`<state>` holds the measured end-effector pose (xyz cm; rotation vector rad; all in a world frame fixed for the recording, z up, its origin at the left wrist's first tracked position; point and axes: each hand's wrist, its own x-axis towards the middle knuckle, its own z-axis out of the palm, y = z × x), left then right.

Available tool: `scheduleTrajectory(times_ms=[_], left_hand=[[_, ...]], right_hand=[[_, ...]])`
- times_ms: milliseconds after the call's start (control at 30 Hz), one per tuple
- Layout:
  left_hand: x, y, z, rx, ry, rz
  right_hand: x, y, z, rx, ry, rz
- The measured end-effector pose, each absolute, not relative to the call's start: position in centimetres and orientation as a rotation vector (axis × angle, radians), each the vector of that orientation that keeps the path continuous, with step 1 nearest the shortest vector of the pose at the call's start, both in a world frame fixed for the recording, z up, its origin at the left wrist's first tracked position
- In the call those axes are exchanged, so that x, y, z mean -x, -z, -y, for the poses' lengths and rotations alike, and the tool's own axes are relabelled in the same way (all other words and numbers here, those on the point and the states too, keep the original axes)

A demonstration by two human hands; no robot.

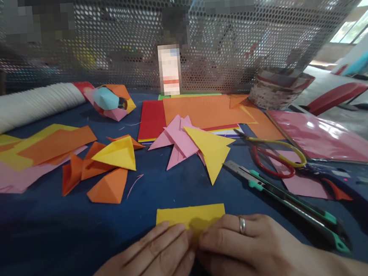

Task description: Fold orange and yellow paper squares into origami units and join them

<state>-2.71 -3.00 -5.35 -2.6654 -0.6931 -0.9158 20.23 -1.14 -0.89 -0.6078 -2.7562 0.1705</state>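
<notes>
A small yellow paper (190, 214) lies on the dark blue table surface (139, 220) at the bottom middle. My left hand (155, 259) rests on its left part, the fingers laid side by side and pressed onto the paper. From the right, my right hand (243, 244), with a ring on one finger, holds the paper's near right part with bent fingers. The fingertips of both hands almost meet at the middle, and the paper's near edge is hidden beneath them.
Beyond are folded orange pieces (108, 186), pink pieces (180, 138) and yellow pieces (210, 148). A cutter (284, 202), scissors (277, 156) and a glue gun (351, 197) lie right. Paper sheets (197, 111), a basket (278, 88) and a perforated screen (125, 44) stand behind.
</notes>
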Motion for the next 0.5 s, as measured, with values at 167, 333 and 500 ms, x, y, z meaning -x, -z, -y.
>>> scheduleTrajectory(times_ms=[167, 333, 500], left_hand=[[2.7, 5.6, 3.1, 2.658, 0.875, 0.662], [3.1, 5.8, 3.4, 2.646, 0.783, 0.596], [3.9, 6.5, 4.1, 2.632, 0.741, 0.621]], right_hand=[[-20.4, 1.2, 1.3, 0.596, -0.189, 2.747], [-20.4, 1.1, 1.1, 0.552, -0.173, 2.693], [-20.3, -0.5, 1.2, 0.600, -0.196, 2.785]])
